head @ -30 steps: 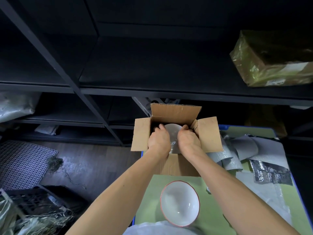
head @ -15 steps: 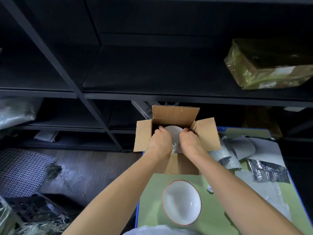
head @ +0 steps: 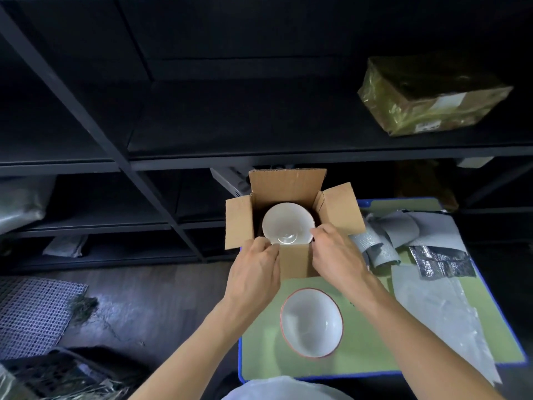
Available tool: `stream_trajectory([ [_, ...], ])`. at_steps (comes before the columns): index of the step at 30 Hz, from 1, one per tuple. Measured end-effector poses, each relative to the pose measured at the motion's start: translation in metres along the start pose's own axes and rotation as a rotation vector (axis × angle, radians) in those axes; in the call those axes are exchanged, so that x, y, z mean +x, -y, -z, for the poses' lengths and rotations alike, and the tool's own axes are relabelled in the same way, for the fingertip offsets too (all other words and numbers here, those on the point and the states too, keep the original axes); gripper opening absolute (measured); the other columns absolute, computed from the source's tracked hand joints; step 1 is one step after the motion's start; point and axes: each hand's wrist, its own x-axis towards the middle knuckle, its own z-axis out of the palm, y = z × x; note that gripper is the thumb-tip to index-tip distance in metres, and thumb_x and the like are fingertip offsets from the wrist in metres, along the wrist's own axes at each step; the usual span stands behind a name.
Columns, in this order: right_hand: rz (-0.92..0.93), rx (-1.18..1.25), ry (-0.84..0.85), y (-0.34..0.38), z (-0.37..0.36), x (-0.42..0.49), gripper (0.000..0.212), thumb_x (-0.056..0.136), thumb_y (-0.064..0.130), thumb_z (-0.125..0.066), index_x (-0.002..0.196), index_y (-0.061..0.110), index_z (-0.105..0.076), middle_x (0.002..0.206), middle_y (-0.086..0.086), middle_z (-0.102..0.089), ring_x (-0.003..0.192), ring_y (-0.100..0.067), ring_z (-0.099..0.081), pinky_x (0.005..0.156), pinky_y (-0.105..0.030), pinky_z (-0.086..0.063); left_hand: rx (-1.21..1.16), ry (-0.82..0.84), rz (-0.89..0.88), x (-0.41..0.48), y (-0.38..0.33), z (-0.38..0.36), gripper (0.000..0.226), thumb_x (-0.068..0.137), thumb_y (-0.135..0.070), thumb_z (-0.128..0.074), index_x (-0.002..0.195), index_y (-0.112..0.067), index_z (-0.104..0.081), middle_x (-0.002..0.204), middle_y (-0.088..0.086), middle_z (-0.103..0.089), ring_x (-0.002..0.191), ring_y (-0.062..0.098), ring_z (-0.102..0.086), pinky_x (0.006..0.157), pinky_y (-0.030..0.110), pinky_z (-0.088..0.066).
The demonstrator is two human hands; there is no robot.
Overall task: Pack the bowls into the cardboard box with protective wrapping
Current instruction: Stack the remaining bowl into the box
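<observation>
Two white bowls with reddish rims are in view. One bowl (head: 288,223) sits upright inside the single open cardboard box (head: 294,262), which stands at the far end of the green bench (head: 259,350). The second bowl (head: 311,323) stands upright on the bench just in front of the box. Three of the box's flaps splay outward: left, back and right.

Both hands are at the box's near rim. The left hand (head: 255,272) has its fingers (head: 269,248) bent down against the near wall. The right hand (head: 337,252) has its fingers (head: 318,232) curled beside the boxed bowl's rim. I cannot tell whether either hand grips anything.

Right of the box lie crumpled grey wrapping sheets (head: 380,246), one dark foil piece (head: 441,265) and clear plastic film (head: 438,313). One film-wrapped parcel (head: 432,93) rests on the dark shelf (head: 259,134) above.
</observation>
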Motion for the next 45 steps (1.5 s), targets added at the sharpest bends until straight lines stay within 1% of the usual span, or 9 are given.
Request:
stream_trajectory([
  [4,0.083,0.066,-0.104,-0.011,-0.002,-0.025,0.036,0.093,0.007,-0.053,0.128,0.011,-0.061,0.126,-0.001,-0.056,0.115,-0.024,-0.052,0.090,-0.029,-0.044,-0.007,-0.053,-0.060,-0.004,-0.008,-0.002,0.028,0.101,-0.020,-0.044,0.111,-0.013,-0.069,0.112,0.000,-0.061,0.101,0.025,-0.051,0.085,0.037,-0.046],
  [7,0.120,0.134,-0.145,-0.021,0.000,-0.042,0.033,0.097,0.010,-0.052,0.128,0.012,-0.062,0.125,0.002,-0.057,0.115,-0.021,-0.051,0.089,-0.032,-0.048,-0.029,-0.064,-0.097,-0.007,-0.020,-0.008,0.027,0.099,-0.017,-0.047,0.113,-0.012,-0.070,0.108,0.003,-0.063,0.097,0.027,-0.053,0.083,0.041,-0.047],
  [15,0.035,0.229,-0.167,-0.064,-0.005,-0.082,0.034,0.096,0.010,-0.056,0.129,0.013,-0.063,0.125,0.000,-0.060,0.119,-0.020,-0.054,0.093,-0.033,-0.049,-0.126,-0.001,-0.191,-0.014,-0.066,-0.039,0.029,0.095,-0.015,-0.048,0.114,-0.016,-0.069,0.099,0.005,-0.065,0.090,0.030,-0.059,0.074,0.044,-0.049],
  [23,-0.127,0.217,-0.056,-0.149,-0.026,-0.122,0.041,0.098,0.019,-0.053,0.139,0.016,-0.052,0.137,0.002,-0.052,0.127,-0.019,-0.046,0.097,-0.030,-0.045,-0.065,0.181,-0.279,-0.013,-0.131,-0.096,0.031,0.097,-0.024,-0.047,0.122,-0.015,-0.063,0.110,0.006,-0.063,0.098,0.029,-0.058,0.083,0.042,-0.048],
  [29,-0.302,0.186,0.031,-0.222,-0.034,-0.161,0.042,0.101,0.026,-0.049,0.142,0.016,-0.047,0.137,0.000,-0.052,0.125,-0.021,-0.047,0.094,-0.032,-0.046,0.028,0.322,-0.319,-0.003,-0.174,-0.143,0.043,0.100,-0.030,-0.044,0.140,-0.018,-0.049,0.133,0.003,-0.054,0.120,0.024,-0.049,0.098,0.037,-0.043],
  [33,-0.424,0.184,0.093,-0.263,-0.039,-0.182,0.048,0.101,0.028,-0.050,0.147,0.017,-0.042,0.142,-0.002,-0.048,0.130,-0.024,-0.043,0.102,-0.035,-0.042,0.115,0.387,-0.345,0.006,-0.200,-0.171,0.049,0.100,-0.036,-0.044,0.144,-0.016,-0.041,0.139,0.005,-0.048,0.125,0.026,-0.045,0.104,0.038,-0.040],
  [38,-0.508,0.217,0.196,-0.301,-0.046,-0.198,0.058,0.099,0.031,-0.050,0.153,0.020,-0.031,0.148,-0.003,-0.040,0.134,-0.026,-0.036,0.108,-0.037,-0.038,0.252,0.462,-0.348,0.015,-0.222,-0.201,0.058,0.097,-0.047,-0.048,0.144,-0.015,-0.037,0.132,0.009,-0.046,0.117,0.028,-0.045,0.097,0.040,-0.044],
  [43,-0.519,0.222,0.252,-0.308,-0.058,-0.197,0.067,0.093,0.034,-0.057,0.152,0.024,-0.027,0.139,-0.003,-0.037,0.125,-0.025,-0.035,0.100,-0.038,-0.042,0.333,0.501,-0.348,0.023,-0.231,-0.226,0.077,0.090,-0.049,-0.062,0.148,-0.015,-0.024,0.131,0.011,-0.039,0.115,0.029,-0.043,0.093,0.040,-0.045],
  [45,-0.536,0.227,0.261,-0.307,-0.064,-0.195,0.073,0.091,0.035,-0.060,0.152,0.022,-0.024,0.137,-0.006,-0.037,0.124,-0.026,-0.035,0.101,-0.038,-0.042,0.357,0.509,-0.340,0.030,-0.234,-0.233,0.077,0.087,-0.050,-0.066,0.144,-0.015,-0.028,0.129,0.011,-0.037,0.113,0.029,-0.041,0.090,0.040,-0.044],
])
